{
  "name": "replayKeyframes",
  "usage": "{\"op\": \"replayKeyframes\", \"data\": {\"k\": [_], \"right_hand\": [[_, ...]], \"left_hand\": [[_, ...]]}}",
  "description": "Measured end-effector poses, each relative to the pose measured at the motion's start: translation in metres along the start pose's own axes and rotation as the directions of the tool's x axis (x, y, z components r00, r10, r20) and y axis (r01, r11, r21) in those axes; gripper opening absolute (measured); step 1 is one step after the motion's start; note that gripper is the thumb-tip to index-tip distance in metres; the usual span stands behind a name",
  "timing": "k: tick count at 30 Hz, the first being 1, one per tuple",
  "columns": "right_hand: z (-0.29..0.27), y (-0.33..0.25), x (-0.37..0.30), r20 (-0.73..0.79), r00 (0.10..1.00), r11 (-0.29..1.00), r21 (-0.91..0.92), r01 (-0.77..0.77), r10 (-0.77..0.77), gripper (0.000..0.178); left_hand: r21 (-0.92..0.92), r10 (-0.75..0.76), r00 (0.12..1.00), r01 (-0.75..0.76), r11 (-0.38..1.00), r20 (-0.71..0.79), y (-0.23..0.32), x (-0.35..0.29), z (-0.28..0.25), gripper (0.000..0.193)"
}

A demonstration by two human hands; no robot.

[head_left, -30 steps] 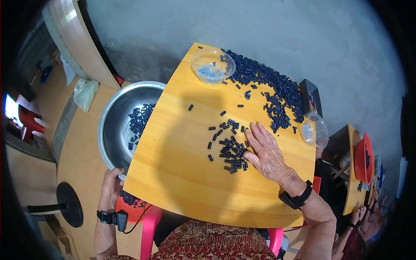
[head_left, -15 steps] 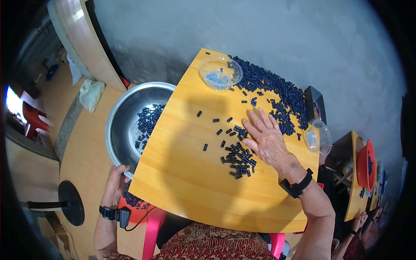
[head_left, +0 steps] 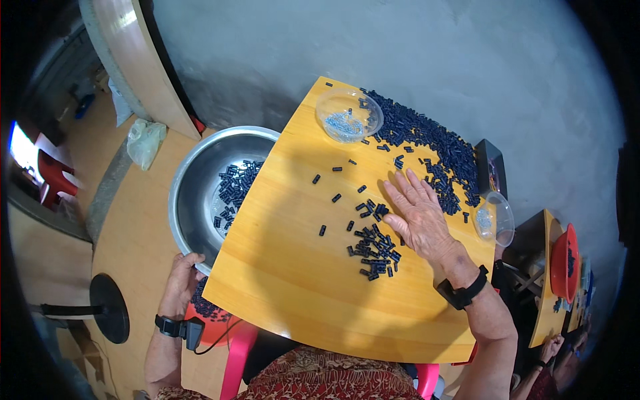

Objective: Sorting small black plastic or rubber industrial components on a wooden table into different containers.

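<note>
A large steel basin [head_left: 192, 187], partly filled with small black plastic pieces [head_left: 239, 181], stands at the table's left edge. My left hand [head_left: 181, 279] is closed on its near rim, thumb on top. Palm down over the yellow table [head_left: 287, 287], my right hand [head_left: 423, 220] holds nothing; its fingers are stretched and slightly apart. Beside its thumb lies a loose heap of black pieces [head_left: 375, 250], with single ones scattered to the left. Beyond the fingertips spreads a much bigger pile of black pieces [head_left: 427, 130].
Clear plastic bowls with small shiny parts stand at the far edge [head_left: 322, 107] and right edge [head_left: 510, 223]. A dark box [head_left: 481, 163] is by the wall. Below my left hand sits a red tub [head_left: 212, 327] of black pieces. At right, another person's hand [head_left: 552, 347] shows.
The view has shifted slightly, moving the table a little right. A few single black pieces left of my right hand lie in different spots. My left hand keeps its hold on the rim.
</note>
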State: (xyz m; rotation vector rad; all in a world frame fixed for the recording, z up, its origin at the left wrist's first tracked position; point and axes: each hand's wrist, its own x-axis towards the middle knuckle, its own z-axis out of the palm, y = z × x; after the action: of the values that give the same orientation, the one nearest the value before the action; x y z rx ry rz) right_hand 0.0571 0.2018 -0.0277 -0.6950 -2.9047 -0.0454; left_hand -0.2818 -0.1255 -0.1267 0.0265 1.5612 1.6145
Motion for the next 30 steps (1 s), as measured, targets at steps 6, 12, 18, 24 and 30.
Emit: {"op": "replayKeyframes", "data": {"k": [6, 12, 18, 24, 30], "right_hand": [[0.002, 0.0, 0.011, -0.008, 1.0, 0.989, 0.147, -0.027, 0.029, 0.059], [0.021, 0.004, -0.047, 0.027, 0.99, 0.934, 0.328, -0.142, 0.141, 0.083], [0.015, -0.018, -0.06, 0.114, 0.994, 0.953, 0.301, -0.033, -0.001, 0.109], [0.018, -0.021, -0.033, 0.138, 0.985, 0.965, 0.256, 0.063, -0.101, 0.108], [0.023, -0.039, -0.003, 0.148, 0.972, 0.957, 0.255, 0.139, -0.18, 0.104]], "left_hand": [[0.012, -0.013, 1.0, 0.013, 1.0, -0.009, -0.003, 0.004, 0.004, 0.004], [0.005, -0.008, 0.999, 0.008, 1.0, 0.051, -0.002, 0.004, 0.003, 0.004], [0.03, -0.015, 0.999, 0.016, 0.999, -0.033, -0.002, 0.002, 0.004, 0.005], [-0.012, 0.001, 0.997, 0.0, 1.0, 0.077, -0.001, 0.009, -0.001, 0.005], [0.022, 0.042, 0.996, -0.044, 0.999, 0.078, 0.007, 0.015, 0.006, 0.004]]}}
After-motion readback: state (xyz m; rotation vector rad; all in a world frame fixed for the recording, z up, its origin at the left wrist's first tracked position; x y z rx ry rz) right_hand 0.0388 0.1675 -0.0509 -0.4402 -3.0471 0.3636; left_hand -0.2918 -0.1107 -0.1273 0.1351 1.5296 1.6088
